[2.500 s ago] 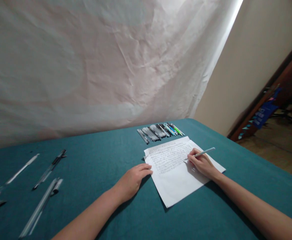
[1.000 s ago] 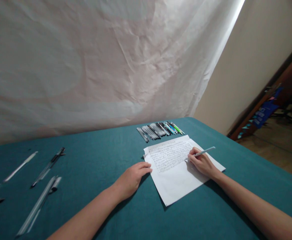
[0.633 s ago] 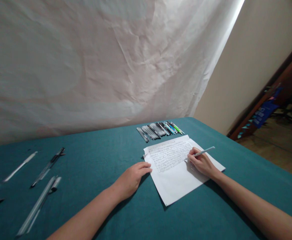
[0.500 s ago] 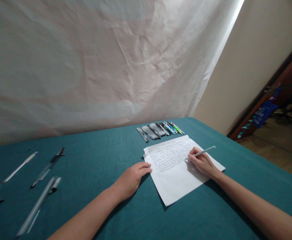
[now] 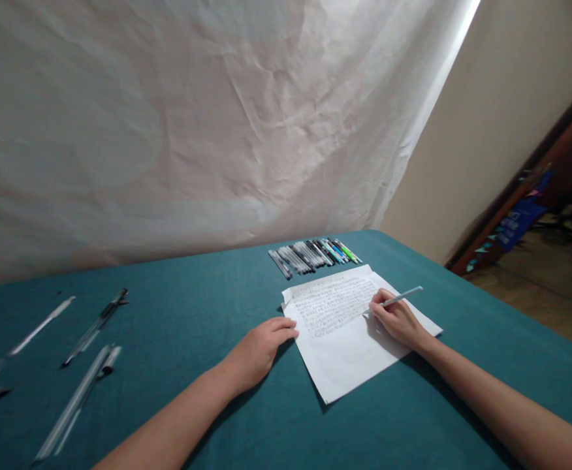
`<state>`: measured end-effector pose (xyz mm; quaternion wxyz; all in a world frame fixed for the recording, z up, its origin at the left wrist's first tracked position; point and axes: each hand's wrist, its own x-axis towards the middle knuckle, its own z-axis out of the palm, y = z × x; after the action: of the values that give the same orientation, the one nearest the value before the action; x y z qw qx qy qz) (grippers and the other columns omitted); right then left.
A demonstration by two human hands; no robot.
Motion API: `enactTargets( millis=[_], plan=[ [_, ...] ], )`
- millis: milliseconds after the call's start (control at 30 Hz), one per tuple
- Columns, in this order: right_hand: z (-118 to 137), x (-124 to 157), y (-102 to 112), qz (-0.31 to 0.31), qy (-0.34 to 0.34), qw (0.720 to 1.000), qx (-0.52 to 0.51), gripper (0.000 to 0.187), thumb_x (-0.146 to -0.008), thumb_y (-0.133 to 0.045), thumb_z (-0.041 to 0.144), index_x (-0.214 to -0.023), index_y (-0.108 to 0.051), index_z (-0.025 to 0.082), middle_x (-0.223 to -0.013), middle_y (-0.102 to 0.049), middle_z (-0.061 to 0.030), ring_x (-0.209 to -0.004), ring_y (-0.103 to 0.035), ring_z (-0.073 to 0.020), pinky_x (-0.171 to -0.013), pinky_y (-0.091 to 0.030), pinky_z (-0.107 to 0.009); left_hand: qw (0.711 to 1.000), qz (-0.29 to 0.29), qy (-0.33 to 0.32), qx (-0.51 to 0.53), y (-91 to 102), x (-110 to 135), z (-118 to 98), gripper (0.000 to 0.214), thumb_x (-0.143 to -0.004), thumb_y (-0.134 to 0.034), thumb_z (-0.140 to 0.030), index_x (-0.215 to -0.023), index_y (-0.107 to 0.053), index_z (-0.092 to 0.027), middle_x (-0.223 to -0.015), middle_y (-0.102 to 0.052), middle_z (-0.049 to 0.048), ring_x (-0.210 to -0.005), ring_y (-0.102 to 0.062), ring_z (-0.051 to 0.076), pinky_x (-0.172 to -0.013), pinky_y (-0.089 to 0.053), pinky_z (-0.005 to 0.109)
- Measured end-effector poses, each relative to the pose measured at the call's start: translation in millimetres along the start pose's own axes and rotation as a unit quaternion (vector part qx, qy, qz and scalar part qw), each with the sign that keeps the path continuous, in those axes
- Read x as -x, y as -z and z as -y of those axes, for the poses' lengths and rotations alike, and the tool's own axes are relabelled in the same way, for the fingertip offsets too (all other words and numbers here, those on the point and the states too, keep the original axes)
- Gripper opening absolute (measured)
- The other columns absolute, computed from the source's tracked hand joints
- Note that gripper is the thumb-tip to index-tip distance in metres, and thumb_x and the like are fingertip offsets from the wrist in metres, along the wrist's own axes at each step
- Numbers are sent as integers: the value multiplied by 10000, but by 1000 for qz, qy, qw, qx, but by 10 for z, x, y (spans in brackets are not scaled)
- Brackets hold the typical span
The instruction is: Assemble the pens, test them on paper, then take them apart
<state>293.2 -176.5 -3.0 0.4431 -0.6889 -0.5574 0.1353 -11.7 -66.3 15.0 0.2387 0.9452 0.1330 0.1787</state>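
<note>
Several sheets of white paper [image 5: 352, 365] lie stacked on the table, the top one covered in handwritten lines over its upper part. My right hand [image 5: 396, 318] is closed around a slim pale pen [image 5: 403, 296]. The pen slants up to the right, its tip at the paper near the end of the lower written lines; whether it touches is too small to tell. My left hand [image 5: 266, 346] rests on the table at the sheet's left edge, fingers stretched out and fingertips on the paper's margin.
A row of pens [image 5: 310, 256] lies beyond the paper. At the left are a black-and-clear pen [image 5: 95, 326], a white pen [image 5: 44, 324], and clear tube-like pens [image 5: 78, 401]. A teal cloth [image 5: 207, 294] covers the table; a pale sheet [image 5: 192, 130] hangs behind it.
The view has shifted very slightly. Both hands, the pen and the paper keep nearly the same places.
</note>
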Motion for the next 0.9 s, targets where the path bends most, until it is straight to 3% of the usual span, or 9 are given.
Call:
enactTargets(
  millis=[533, 700, 800, 867, 900],
  plan=[
    [4, -26, 34, -23, -29, 999, -17, 132, -715, -458, 238, -600, -428, 183, -510, -456, 40, -464, -425, -90, -463, -343, -209, 999, -8, 7, 35, 4, 4, -1, 347, -819, -325, -124, -1077, -532, -229, -1184, -487, 55, -1083, -435, 156, -923, -337, 335],
    [-13, -27, 55, -40, -57, 997, -38, 178, -740, -462, 305, -614, -438, 181, -480, -455, 43, -424, -405, -86, -429, -323, -205, 990, -84, 36, 105, 71, -1, -75, 302, -841, -311, -173, -1046, -531, -196, -1046, -539, 67, -945, -500, 142, -851, -379, 303],
    [66, -26, 26, -56, -33, 998, -9, 204, -741, -489, 360, -651, -456, 181, -500, -464, 32, -442, -411, -95, -438, -333, -213, 957, -171, 131, 194, 101, -10, -75, 245, -835, -363, -258, -999, -527, -181, -906, -568, 46, -706, -524, 103, -674, -429, 248],
    [191, -37, -34, -55, -2, 998, -1, 205, -738, -505, 377, -694, -472, 179, -545, -479, 16, -478, -426, -105, -455, -348, -221, 903, -234, 209, 295, 104, -21, -13, 248, -797, -446, -303, -995, -507, -167, -851, -573, 37, -642, -511, 91, -553, -416, 202],
    [279, -45, -79, -45, 15, 999, -5, 201, -740, -509, 377, -713, -478, 180, -570, -486, 8, -495, -432, -108, -462, -353, -222, 861, -267, 245, 356, 105, -27, 35, 265, -766, -498, -306, -985, -499, -156, -826, -571, 35, -635, -513, 89, -515, -403, 183]
  ],
)
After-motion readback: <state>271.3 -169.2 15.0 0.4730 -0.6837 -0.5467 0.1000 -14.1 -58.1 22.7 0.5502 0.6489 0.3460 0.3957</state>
